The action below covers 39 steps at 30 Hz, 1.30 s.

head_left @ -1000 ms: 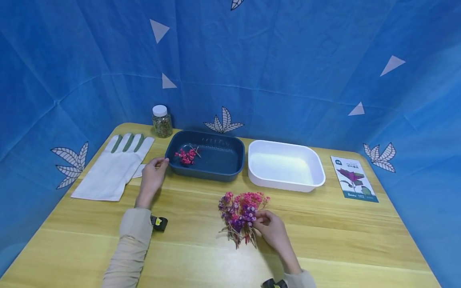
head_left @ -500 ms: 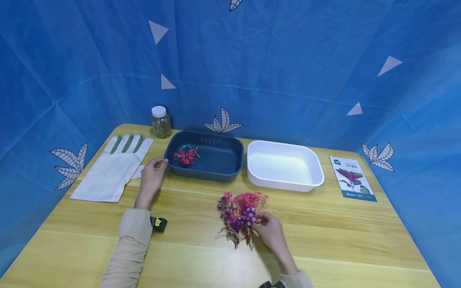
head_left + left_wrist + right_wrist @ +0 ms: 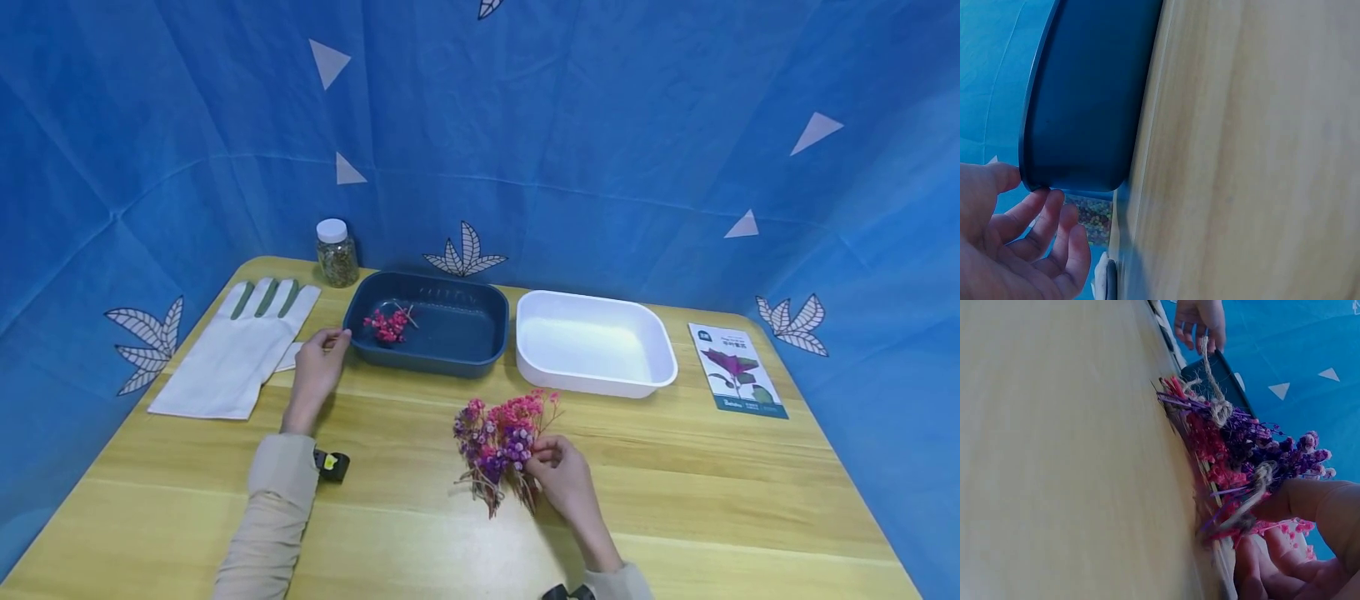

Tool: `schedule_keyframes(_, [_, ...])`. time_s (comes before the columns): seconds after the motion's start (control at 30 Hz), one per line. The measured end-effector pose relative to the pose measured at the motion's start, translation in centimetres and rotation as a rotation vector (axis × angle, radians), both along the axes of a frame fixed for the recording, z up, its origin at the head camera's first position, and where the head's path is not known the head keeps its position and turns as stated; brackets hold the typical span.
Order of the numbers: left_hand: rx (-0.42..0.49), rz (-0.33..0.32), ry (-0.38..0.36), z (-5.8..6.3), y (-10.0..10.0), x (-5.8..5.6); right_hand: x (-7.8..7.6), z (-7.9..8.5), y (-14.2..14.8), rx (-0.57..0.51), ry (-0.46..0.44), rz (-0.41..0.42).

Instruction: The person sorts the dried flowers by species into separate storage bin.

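Note:
My left hand (image 3: 317, 367) holds the near left corner of the dark blue plastic basin (image 3: 427, 362); in the left wrist view its thumb and fingertips meet at the basin's rim (image 3: 1024, 134). A small pink dried flower sprig (image 3: 389, 326) lies inside that basin. On the table in front, a bunch of purple and pink dried flowers (image 3: 495, 442) lies with its stems toward me. My right hand (image 3: 566, 479) pinches pink dried flowers (image 3: 528, 408) at the bunch's right side. Twine (image 3: 1219, 409) shows on the stems in the right wrist view; the pinched stems are partly hidden.
A white basin (image 3: 596, 385) stands right of the blue one. White gloves (image 3: 225, 358) lie at the left, near a white-capped jar (image 3: 337, 258). A printed plant packet (image 3: 738, 371) lies at the right. Blue cloth (image 3: 562, 125) hangs behind the table (image 3: 375, 533).
The pink flowers at the right of the bunch have risen slightly and spread away from the purple ones, held by my right hand. My left hand stays on the blue basin.

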<state>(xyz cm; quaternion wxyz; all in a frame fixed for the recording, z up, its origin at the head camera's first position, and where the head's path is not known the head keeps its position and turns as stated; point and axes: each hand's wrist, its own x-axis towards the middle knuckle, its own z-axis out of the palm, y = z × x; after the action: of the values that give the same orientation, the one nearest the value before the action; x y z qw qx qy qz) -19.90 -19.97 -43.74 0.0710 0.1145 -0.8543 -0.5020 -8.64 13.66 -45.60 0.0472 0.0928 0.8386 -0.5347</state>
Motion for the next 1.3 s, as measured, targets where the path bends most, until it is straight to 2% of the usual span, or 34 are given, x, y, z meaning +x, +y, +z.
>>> schedule_keyframes(0.27, [-0.003, -0.002, 0.002, 0.0, 0.0, -0.1, -0.3, 0.2, 0.3, -0.114, 0.008, -0.021])
schedule_keyframes(0.57, [0.008, 0.002, 0.014, -0.1, 0.0, -0.2, -0.5, 0.9, 0.3, -0.242, 0.099, -0.052])
schedule_keyframes(0.9, [-0.002, -0.006, 0.009, -0.1, -0.1, 0.0, -0.4, 1.1, 0.3, -0.230, 0.162, -0.061])
schedule_keyframes(1.07, [-0.010, -0.006, 0.013, 0.0, -0.1, -0.1, -0.4, 1.4, 0.1, -0.258, 0.195, -0.058])
schedule_keyframes(1.3, [-0.017, -0.002, 0.001, -0.1, -0.2, -0.1, -0.8, 2.5, -0.2, -0.291, 0.250, -0.056])
